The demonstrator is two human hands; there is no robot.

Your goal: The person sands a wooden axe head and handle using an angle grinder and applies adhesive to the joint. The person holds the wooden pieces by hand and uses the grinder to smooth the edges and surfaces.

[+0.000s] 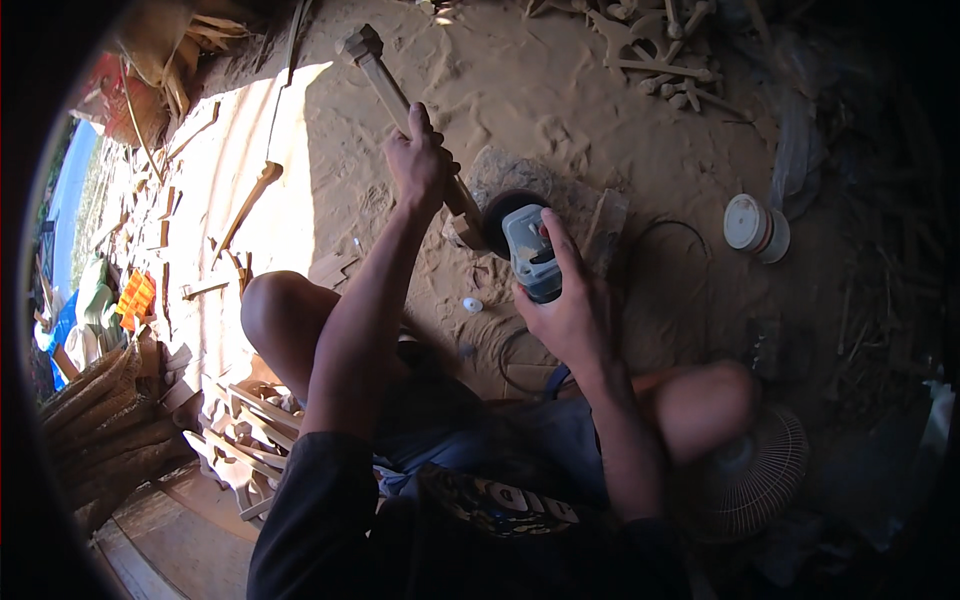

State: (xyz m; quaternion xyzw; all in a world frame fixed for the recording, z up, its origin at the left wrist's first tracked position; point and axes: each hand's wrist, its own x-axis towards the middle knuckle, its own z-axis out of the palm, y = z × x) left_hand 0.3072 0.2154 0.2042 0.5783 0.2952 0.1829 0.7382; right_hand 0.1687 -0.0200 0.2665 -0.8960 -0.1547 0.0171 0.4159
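My left hand (418,168) is wrapped round the middle of a long shaped wooden leg (380,82), which has a thicker block at each end. The leg slants from the upper left down toward the centre. My right hand (575,312) grips an angle grinder (528,228) with a grey, dusty head, one finger stretched along its top. At the grinder's far side shows a dark round disc (499,213). The leg's lower end is at the disc's left edge; whether they touch I cannot tell. Behind the disc lies a dusty block (515,172).
Sawdust covers the ground (480,75). Wooden pieces (660,65) are heaped at the far right, and more cut pieces (245,440) lie by my left knee. A white tub (750,225) stands to the right. A round fan grille (765,475) is beside my right knee.
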